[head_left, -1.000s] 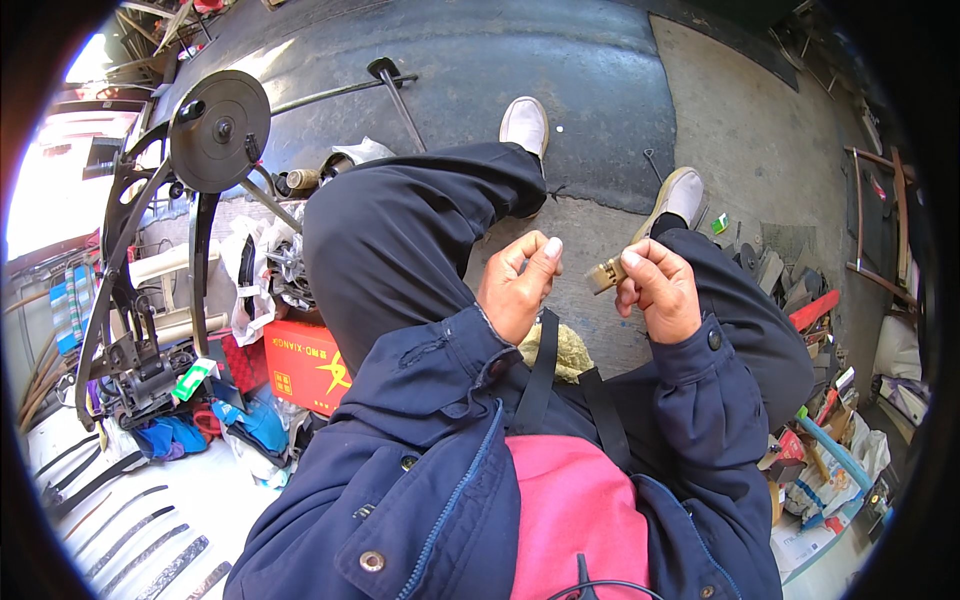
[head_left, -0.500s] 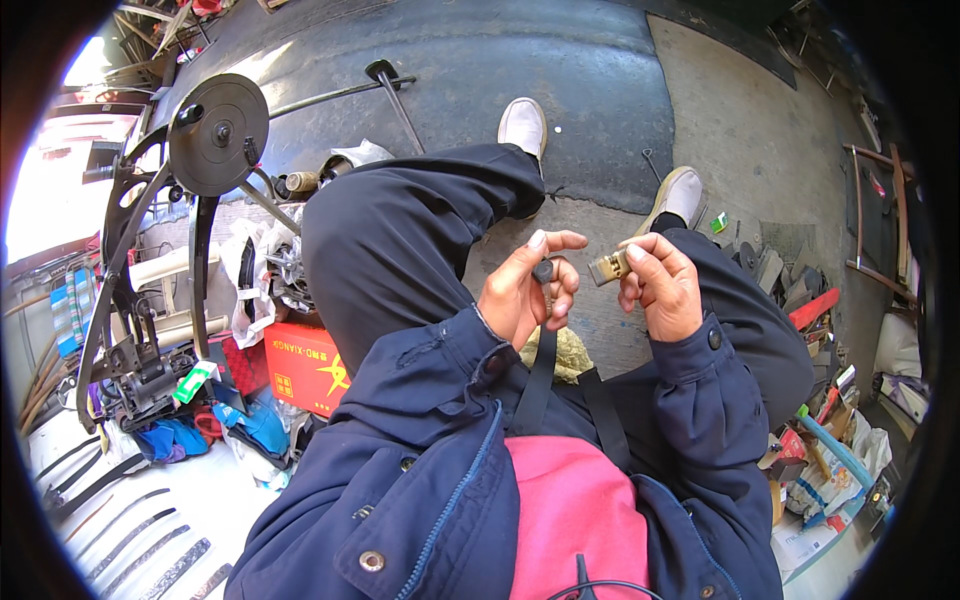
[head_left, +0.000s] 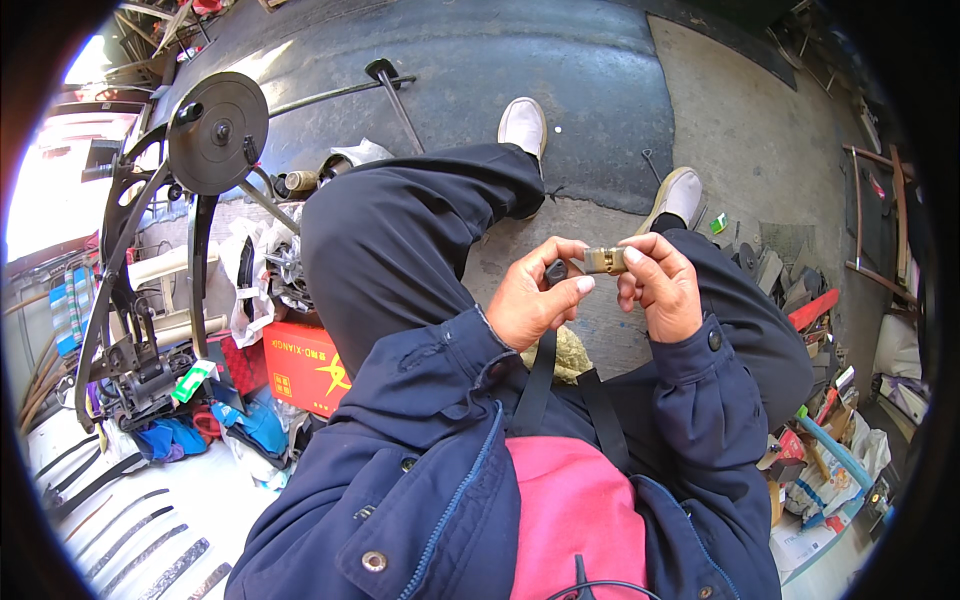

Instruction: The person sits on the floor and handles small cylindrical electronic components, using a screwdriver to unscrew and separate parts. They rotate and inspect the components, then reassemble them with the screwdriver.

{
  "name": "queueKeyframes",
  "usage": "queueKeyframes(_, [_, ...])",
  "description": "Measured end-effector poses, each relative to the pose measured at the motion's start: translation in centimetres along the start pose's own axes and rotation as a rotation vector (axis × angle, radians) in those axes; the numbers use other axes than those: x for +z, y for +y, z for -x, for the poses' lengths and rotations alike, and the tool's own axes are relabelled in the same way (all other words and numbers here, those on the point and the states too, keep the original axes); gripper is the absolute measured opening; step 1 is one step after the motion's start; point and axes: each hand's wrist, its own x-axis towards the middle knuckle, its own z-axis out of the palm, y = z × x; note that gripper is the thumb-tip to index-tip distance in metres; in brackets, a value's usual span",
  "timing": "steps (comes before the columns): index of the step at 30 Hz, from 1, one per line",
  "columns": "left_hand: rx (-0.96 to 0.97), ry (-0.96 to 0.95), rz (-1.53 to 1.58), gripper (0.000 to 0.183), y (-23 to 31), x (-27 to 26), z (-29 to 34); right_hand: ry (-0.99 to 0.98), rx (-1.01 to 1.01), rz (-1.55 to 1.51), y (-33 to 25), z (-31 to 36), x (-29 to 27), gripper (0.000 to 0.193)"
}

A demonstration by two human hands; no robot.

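I have the right hand point(head_left: 665, 295) pinching a small brass-coloured block point(head_left: 604, 261) by its right end, between thumb and forefinger. That grip, I judge, leaves the block's left end open to the other hand. The left hand point(head_left: 522, 300) is curled, thumb and forefinger drawn close together at that end; I cannot tell from here whether they touch it. Within its curl sits a dark round-headed piece point(head_left: 556, 270), probably tucked there so the fingertips can reach past it. The block thus lies level between both hands, likely raised for a clear look.

Below the hands, a yellowish bundle point(head_left: 562, 352) shows behind a black strap point(head_left: 545, 365). Out to the left, a red box point(head_left: 297, 352) stands beside the left knee point(head_left: 345, 215); what it holds I cannot see. Past it, a white plastic bag point(head_left: 240, 235) sits slack near some metal bits point(head_left: 288, 275), its contents hidden. Farther left, a black machine point(head_left: 203, 260) stands upright, its wheel point(head_left: 215, 140) perhaps set high for easy turning.
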Motion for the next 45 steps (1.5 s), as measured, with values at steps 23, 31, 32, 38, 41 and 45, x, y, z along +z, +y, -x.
queueKeyframes(23, [0.269, 0.175, -0.431, 0.037, 0.3, 1.5, 1.1, -0.233, 0.193, -0.010, 0.3, 0.3, 0.4, 0.028])
queueKeyframes(31, [0.318, 0.155, -0.535, 0.037, 0.7, 1.7, 1.2, -0.273, 0.152, -0.031, 0.1, 0.3, 0.6, 0.032])
queueKeyframes(32, [0.325, 0.150, -0.536, 0.037, 0.7, 1.7, 1.3, -0.278, 0.146, -0.027, 0.1, 0.2, 0.5, 0.033])
queueKeyframes(38, [0.359, 0.141, -0.544, 0.036, 0.7, 1.8, 1.2, -0.259, 0.157, -0.004, 0.0, 0.2, 0.6, 0.034])
queueKeyframes(41, [0.335, 0.144, -0.527, 0.037, 0.7, 1.6, 1.2, -0.276, 0.151, -0.005, -0.2, 0.3, 0.6, 0.035])
queueKeyframes(45, [0.301, 0.160, -0.467, 0.037, 0.5, 1.4, 0.9, -0.260, 0.146, 0.036, 0.0, 0.3, 0.6, 0.036])
